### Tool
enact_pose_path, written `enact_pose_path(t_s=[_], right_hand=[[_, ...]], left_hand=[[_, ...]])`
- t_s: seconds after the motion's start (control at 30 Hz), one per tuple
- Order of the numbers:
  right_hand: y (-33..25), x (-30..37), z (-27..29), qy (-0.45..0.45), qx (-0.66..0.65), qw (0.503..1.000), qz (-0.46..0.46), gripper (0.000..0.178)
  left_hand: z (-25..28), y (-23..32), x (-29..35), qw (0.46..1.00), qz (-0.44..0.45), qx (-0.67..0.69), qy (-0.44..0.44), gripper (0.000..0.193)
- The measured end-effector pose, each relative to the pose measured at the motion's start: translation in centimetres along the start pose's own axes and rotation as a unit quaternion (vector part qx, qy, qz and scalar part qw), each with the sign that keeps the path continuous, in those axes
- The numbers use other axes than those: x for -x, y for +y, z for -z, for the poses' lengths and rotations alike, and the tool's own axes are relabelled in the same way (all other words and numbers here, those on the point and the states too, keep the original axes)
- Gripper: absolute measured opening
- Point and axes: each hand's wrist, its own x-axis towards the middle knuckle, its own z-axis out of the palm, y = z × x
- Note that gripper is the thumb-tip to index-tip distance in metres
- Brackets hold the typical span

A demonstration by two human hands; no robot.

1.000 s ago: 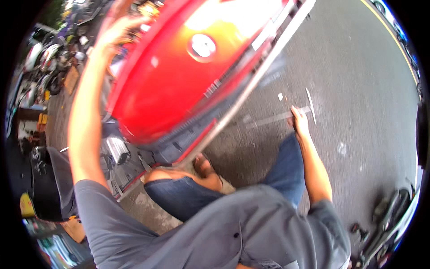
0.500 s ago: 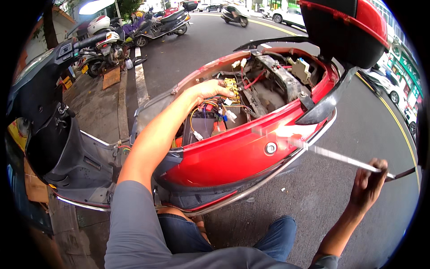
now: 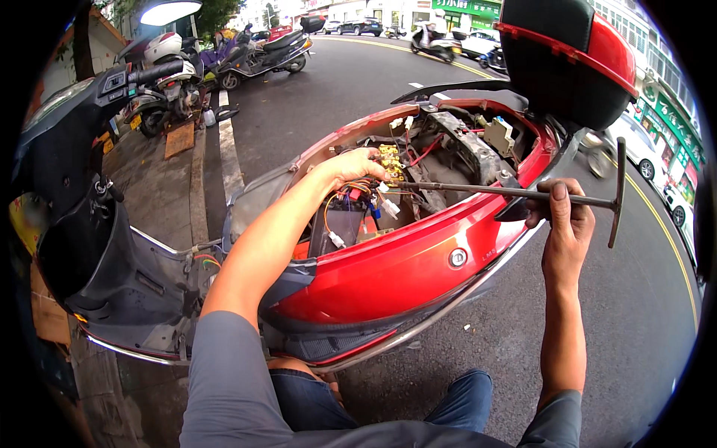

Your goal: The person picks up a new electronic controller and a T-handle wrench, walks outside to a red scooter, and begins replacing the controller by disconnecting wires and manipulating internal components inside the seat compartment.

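My left hand (image 3: pixel 357 166) reaches into the uncovered body of a red scooter (image 3: pixel 381 272), its fingers closed on the edge of a small yellow block (image 3: pixel 390 158) with metal contacts. Below these fingers bunches a tangle of coloured wires and white connectors (image 3: pixel 389 207). In my right hand (image 3: pixel 565 228), at the right of the scooter, is a long T-handle wrench (image 3: pixel 478 189). The wrench lies almost level, crossbar to the right. Its far tip is at the lower edge of the yellow block; whether they touch I cannot tell.
A red and black top box (image 3: pixel 571 63) rises at the scooter's rear, above a black grab rail (image 3: pixel 549 175). Handlebars and a dark leg shield (image 3: pixel 127 261) stand at left. Parked scooters (image 3: pixel 272 52) line the kerb; a rider (image 3: pixel 435 41) and cars occupy the road.
My right hand has swung up and left, bringing the wrench from outside the red panel to the yellow block. My left hand stays on the block. The rider behind moved right.
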Motion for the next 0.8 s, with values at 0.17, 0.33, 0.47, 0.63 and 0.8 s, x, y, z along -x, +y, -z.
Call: enact_pose_path(t_s=[0.17, 0.33, 0.47, 0.63, 0.8], right_hand=[[0.4, -0.6, -1.3, -0.008, -0.001, 1.0, -0.022, 0.026], [-0.1, -2.7, -2.2, -0.01, 0.08, 0.996, -0.033, 0.031], [-0.8, -5.6, -4.6, -0.027, -0.026, 0.999, -0.008, 0.032], [-1.0, -9.3, -9.2, 0.024, -0.36, 0.932, 0.048, 0.061], [-2.6, -10.7, -12.6, 0.048, -0.409, 0.9, 0.144, 0.059]], left_hand=[[0.5, -1.1, -0.8, 0.999, -0.014, -0.022, 0.02, 0.043], [0.1, -0.3, 0.1, 1.0, 0.007, 0.017, 0.001, 0.045], [0.6, -1.2, -0.2, 0.999, -0.003, 0.032, -0.005, 0.056], [-0.7, 0.0, 0.3, 0.999, 0.001, 0.046, -0.002, 0.045], [-0.6, 0.2, 1.1, 0.997, -0.007, 0.074, 0.001, 0.045]])
